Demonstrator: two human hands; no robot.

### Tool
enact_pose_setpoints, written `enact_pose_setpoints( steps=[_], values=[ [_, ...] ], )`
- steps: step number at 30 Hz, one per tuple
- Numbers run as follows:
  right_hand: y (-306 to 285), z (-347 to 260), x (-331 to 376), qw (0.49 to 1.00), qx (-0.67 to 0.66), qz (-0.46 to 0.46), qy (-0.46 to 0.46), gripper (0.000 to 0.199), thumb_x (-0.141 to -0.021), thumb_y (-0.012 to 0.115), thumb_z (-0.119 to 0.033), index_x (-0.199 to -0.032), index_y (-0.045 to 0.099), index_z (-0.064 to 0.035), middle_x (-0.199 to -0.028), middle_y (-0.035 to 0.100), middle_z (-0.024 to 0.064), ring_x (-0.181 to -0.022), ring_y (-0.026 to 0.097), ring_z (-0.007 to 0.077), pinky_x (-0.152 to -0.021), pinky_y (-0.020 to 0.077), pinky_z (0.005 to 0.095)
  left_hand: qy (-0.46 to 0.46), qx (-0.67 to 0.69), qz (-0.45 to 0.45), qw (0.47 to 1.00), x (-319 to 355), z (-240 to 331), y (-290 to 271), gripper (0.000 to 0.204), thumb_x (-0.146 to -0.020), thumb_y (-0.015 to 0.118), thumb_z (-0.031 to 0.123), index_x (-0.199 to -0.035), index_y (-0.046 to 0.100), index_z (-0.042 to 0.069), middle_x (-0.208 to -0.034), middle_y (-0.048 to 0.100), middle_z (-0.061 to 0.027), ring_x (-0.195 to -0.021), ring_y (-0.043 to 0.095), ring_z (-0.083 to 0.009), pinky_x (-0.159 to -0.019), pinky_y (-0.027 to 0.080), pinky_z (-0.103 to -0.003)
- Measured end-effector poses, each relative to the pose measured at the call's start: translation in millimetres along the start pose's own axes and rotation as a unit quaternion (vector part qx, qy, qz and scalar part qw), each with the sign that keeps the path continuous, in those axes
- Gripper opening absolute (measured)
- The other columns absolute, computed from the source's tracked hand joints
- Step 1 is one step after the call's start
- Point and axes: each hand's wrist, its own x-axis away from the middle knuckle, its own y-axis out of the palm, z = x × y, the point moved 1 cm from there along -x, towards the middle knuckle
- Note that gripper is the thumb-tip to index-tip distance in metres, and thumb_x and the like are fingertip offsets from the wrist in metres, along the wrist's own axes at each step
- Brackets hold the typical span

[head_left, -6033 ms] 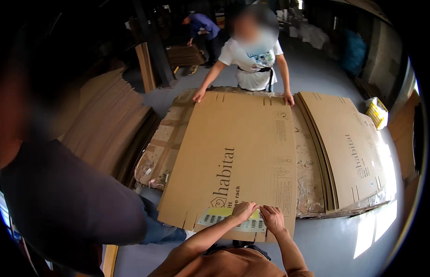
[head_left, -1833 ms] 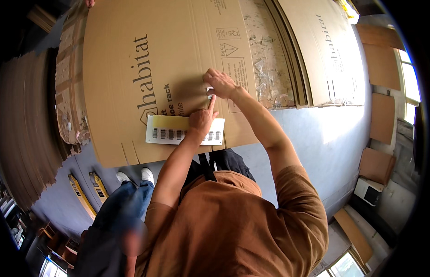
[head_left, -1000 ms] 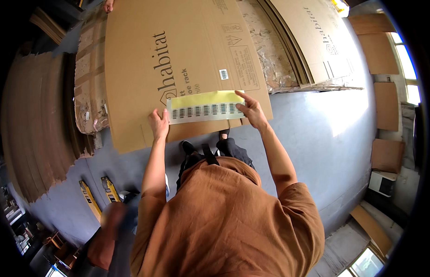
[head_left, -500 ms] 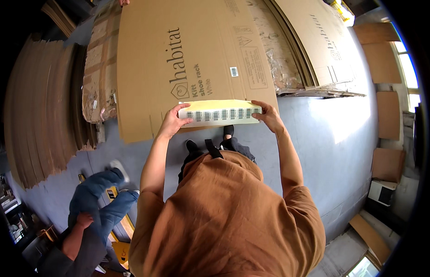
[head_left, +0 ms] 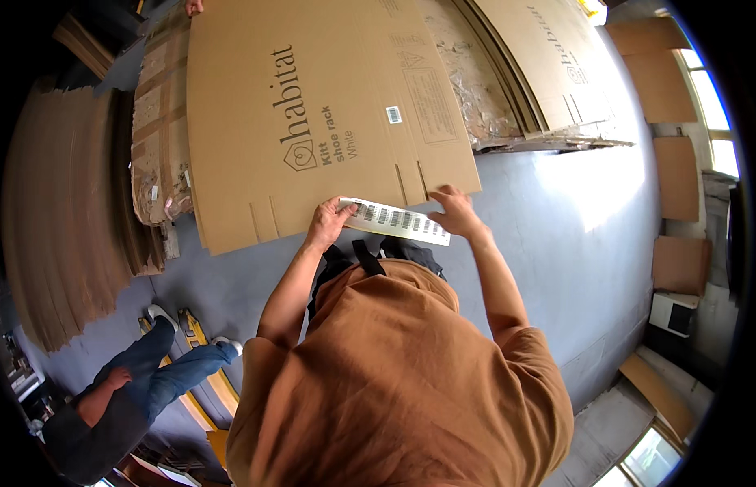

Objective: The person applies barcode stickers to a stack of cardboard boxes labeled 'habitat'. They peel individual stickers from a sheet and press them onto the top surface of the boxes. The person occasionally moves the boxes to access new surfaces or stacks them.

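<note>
Both hands on barcode label strip at near edge of flat cardboard sheet, frame centre.

Left hand [head_left: 328, 223] fingers closed, pinching label strip [head_left: 397, 221] left end; right hand [head_left: 453, 213] fingers spread, touching its right end and cardboard sheet [head_left: 321, 105] edge. Bare grey floor [head_left: 573, 235] open at right; cardboard stacks [head_left: 61, 235] left; another person [head_left: 118, 402] lower left.
</note>
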Motion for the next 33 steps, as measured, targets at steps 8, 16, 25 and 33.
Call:
enact_pose_setpoints(
  steps=[8, 16, 25, 33],
  values=[
    [30, -102, -30, 0.978, -0.090, 0.075, -0.173, 0.019, -0.084, 0.065, -0.024, -0.093, 0.070, -0.0075, -0.093, 0.064, 0.0104, -0.095, 0.061, 0.0290, -0.085, 0.0489, 0.0395, -0.009, -0.264, 0.002, 0.964, -1, -4, 14, 0.030, -0.097, 0.055, 0.027, -0.093, 0.063, -0.001, -0.074, 0.063, -0.0093, -0.069, 0.057, -0.0129, -0.066, 0.047, -0.033],
    [44, -90, -40, 0.953, -0.261, 0.133, -0.077, 0.014, -0.082, 0.067, -0.017, -0.085, 0.067, -0.0033, -0.067, 0.065, 0.0106, -0.059, 0.063, 0.0274, -0.056, 0.0501, 0.0371, 0.021, -0.384, 0.136, 0.913, -1, -47, -3, 0.042, -0.097, 0.051, 0.036, -0.084, 0.061, -0.003, -0.072, 0.060, -0.0212, -0.073, 0.062, -0.0331, -0.067, 0.046, -0.045],
    [105, -54, -103, 0.891, -0.428, 0.022, 0.150, 0.020, -0.076, 0.070, -0.022, -0.079, 0.070, -0.0017, -0.062, 0.064, 0.0091, -0.053, 0.059, 0.0155, -0.053, 0.0479, 0.0311, 0.130, -0.445, 0.035, 0.886, 7, -16, 18, 0.018, -0.088, 0.063, 0.015, -0.091, 0.064, -0.002, -0.113, 0.059, -0.0161, -0.101, 0.058, -0.0342, -0.085, 0.045, -0.043],
    [104, -68, -106, 0.924, -0.323, 0.043, 0.201, 0.022, -0.075, 0.071, -0.026, -0.080, 0.072, -0.0042, -0.079, 0.070, 0.0172, -0.076, 0.069, 0.0314, -0.071, 0.0542, 0.0403, 0.173, -0.546, 0.002, 0.820, -15, -34, 14, 0.018, -0.086, 0.065, 0.016, -0.092, 0.066, -0.001, -0.138, 0.052, -0.0133, -0.134, 0.040, -0.0291, -0.104, 0.035, -0.045]
  ],
)
